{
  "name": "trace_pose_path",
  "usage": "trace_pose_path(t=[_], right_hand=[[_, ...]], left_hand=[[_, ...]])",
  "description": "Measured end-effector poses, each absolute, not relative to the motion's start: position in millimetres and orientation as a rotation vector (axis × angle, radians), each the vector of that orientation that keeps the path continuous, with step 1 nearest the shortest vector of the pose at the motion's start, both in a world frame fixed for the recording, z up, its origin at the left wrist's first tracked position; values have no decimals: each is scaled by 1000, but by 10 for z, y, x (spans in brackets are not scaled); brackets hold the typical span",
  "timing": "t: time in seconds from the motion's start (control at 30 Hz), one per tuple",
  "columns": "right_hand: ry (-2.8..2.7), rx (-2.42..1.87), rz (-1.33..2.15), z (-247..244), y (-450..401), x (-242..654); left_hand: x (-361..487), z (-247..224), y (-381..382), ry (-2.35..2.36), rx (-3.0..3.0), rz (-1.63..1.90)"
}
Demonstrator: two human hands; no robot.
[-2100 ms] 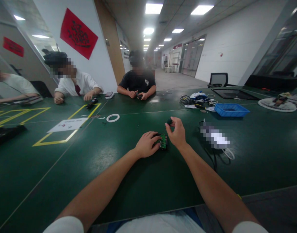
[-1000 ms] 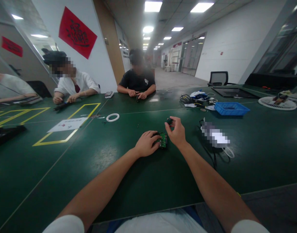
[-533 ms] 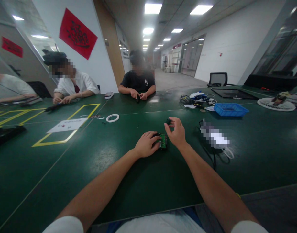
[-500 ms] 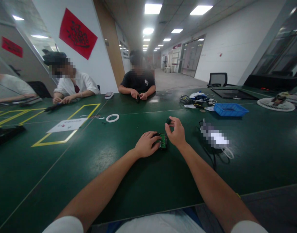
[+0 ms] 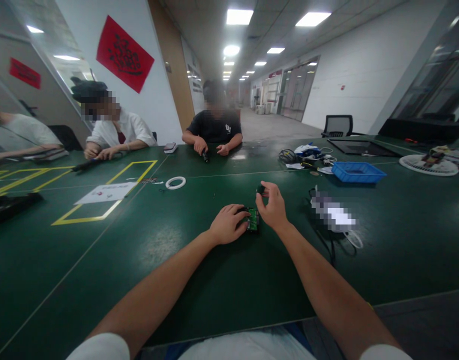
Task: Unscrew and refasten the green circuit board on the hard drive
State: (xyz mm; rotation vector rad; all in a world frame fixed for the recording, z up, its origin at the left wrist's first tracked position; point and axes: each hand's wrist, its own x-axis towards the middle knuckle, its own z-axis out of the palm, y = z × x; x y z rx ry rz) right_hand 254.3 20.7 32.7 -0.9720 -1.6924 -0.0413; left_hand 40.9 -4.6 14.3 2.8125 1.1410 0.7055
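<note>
On the table in front of me lies a green circuit board (image 5: 253, 219) set in a black casing. My left hand (image 5: 230, 224) grips it from the left, its fingers curled over the board and the thumb at the near edge. Just above the board's right side, my right hand (image 5: 272, 204) is closed in a pinch. Between its thumb and fingertips is a small dark knob-like piece (image 5: 260, 189); its kind is not clear, and its lower part cannot be made out.
A blue tray (image 5: 359, 173) stands at the right behind tangled cables (image 5: 302, 152). Nearer lies a blurred-out item with a white cord (image 5: 354, 239). At the left are a white ring (image 5: 176, 183) and a paper sheet (image 5: 106, 192). Co-workers sit across the table.
My hands keep nearly the same pose on and above the board. The view has shifted slightly. The co-worker opposite has moved their hands apart, with a dark object in one.
</note>
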Motion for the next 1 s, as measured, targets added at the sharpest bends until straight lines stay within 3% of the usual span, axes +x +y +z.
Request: trace_pose_path(t=[1.0], right_hand=[[-1687,-1028,-30,282,267,2580]], left_hand=[[400,158,-49,1142,2826,680]])
